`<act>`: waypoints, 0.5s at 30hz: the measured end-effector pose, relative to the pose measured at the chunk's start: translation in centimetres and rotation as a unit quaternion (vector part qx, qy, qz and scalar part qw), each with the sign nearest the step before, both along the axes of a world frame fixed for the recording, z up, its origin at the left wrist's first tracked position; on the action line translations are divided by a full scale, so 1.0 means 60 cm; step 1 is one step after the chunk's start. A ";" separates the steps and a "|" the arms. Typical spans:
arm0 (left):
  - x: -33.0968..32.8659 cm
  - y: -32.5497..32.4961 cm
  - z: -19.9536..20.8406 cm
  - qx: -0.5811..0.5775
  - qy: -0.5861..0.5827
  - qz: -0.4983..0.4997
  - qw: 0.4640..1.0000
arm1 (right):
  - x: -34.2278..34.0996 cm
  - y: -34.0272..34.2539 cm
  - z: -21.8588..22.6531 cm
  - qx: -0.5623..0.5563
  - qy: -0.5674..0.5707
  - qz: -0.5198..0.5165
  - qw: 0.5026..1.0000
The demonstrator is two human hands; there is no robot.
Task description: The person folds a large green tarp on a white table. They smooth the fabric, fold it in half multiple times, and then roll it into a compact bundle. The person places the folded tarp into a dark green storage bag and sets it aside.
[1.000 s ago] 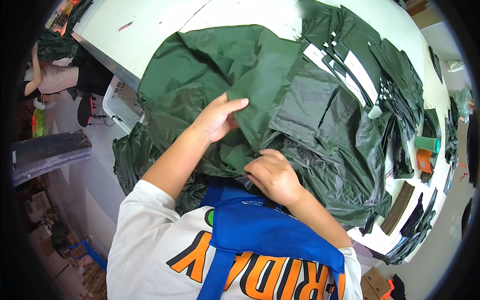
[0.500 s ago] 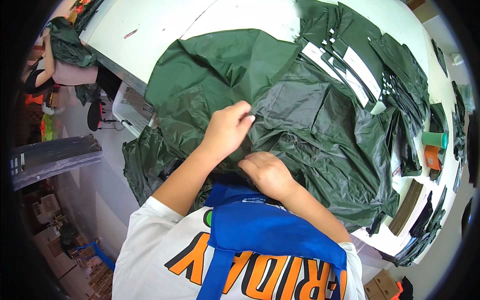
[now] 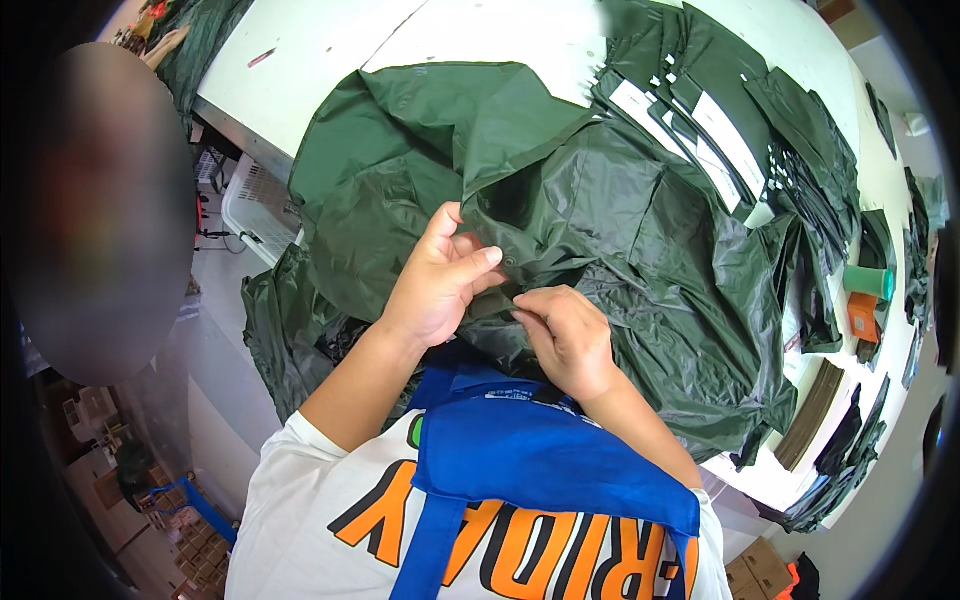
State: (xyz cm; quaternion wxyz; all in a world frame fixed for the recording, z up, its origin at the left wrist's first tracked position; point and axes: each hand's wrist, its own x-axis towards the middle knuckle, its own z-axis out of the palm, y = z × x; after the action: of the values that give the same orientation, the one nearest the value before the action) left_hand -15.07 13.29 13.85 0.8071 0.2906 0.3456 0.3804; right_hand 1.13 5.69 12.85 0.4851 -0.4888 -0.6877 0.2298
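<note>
A glossy dark-green coated-fabric garment (image 3: pixel 600 225) spreads sideways on the white tabletop (image 3: pixel 480 35), ahead of the right hand (image 3: pixel 570 335) pinching its near edge; the left hand (image 3: pixel 445 280) is half-curled alongside, grip unclear.

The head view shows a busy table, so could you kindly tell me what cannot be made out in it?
All in the head view:
Which fold of the green garment the right hand pinches: hidden by the hand itself.
Most of the co-worker at upper left: covered by a grey blur.
Any print on the white strips: too small.
</note>
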 end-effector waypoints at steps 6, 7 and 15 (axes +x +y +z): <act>-0.009 0.007 0.004 0.002 0.081 -0.032 0.996 | 0.012 -0.006 -0.001 0.082 -0.058 0.063 0.993; -0.009 0.008 0.005 0.002 0.091 -0.036 0.995 | 0.013 -0.009 -0.002 0.081 -0.058 0.065 0.993; 0.028 0.048 0.021 0.414 0.236 -0.247 0.844 | 0.024 -0.032 -0.014 0.052 -0.030 0.047 0.997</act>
State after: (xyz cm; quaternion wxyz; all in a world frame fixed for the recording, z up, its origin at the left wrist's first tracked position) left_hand -13.37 16.15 15.13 0.5726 0.7547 0.2532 0.1964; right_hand 2.58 3.78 12.00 0.4776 -0.4364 -0.7355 0.2013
